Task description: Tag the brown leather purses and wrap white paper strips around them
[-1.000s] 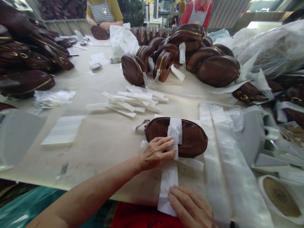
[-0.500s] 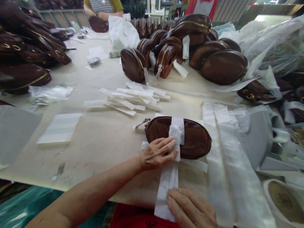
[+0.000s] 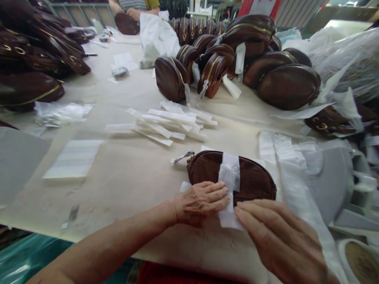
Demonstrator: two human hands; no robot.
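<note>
Where the pouch (image 3: 254, 181) lies: on the near part of the table (image 3: 124, 161), right of the middle, with its wrapped zip pull (image 3: 183, 157) pointed left.
White band (image 3: 229, 171): laid across the middle of the pouch, with its near end spread on the table.
Left hand (image 3: 203, 199): laid flat with fingers almost together, pressed on the band at the pouch's near edge; nothing is gripped.
Right hand (image 3: 281, 236): held with fingers extended, fingertips at the band's near end; whether it is pinched cannot be told, as the thumb is hidden.
Strips (image 3: 166, 123): piled loosely beyond the pouch, slightly left.
Sheets (image 3: 74, 159): stacked at left.
Film (image 3: 299, 197): spread right of the pouch.
Far pouches (image 3: 288, 86): grouped at far right and centre, some with zips upright.
Left pile (image 3: 29, 85): heaped at far left.
Person (image 3: 134, 12): seen at the far side, a brown piece (image 3: 126, 24) being held.
</note>
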